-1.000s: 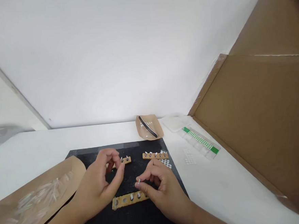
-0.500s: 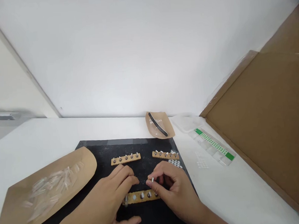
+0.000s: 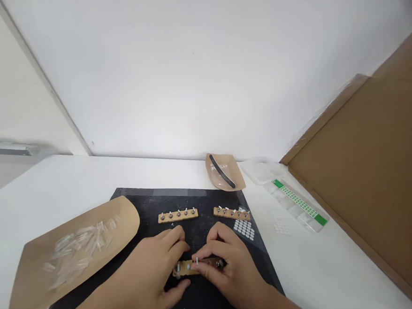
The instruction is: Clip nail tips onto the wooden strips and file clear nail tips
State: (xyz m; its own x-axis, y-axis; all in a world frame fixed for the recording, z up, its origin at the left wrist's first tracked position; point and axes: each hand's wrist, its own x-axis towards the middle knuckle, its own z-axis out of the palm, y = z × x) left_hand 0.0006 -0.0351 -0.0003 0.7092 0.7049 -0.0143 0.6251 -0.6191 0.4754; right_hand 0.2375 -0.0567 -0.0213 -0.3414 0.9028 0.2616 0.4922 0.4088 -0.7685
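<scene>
A small white-topped piece (image 3: 197, 260) is pinched between the thumb and index finger of my right hand (image 3: 231, 265), just over the near cork strip (image 3: 184, 271). My left hand (image 3: 154, 276) rests around the left end of that strip, fingers and thumb apart, beside a small clear piece (image 3: 178, 270) on it. A pale dot (image 3: 188, 266) shows on the strip between my hands. Part of the strip lies hidden behind my right fingers. Two more cork strips, the left one (image 3: 178, 216) and the right one (image 3: 232, 214), hold rows of metal pegs with small white pieces.
A brown paper tray (image 3: 125, 216) with several clear nail tips lies left on the black mat (image 3: 142, 201). Behind stands a small tray (image 3: 239, 180) with a black file. White oval stickers (image 3: 244, 229), a green-edged plastic case (image 3: 297, 200) and cardboard (image 3: 365, 162) are at right.
My right hand has moved left and slightly down along the near strip with the small piece. My left hand stays at the strip's left end. The whole view has shifted slightly.
</scene>
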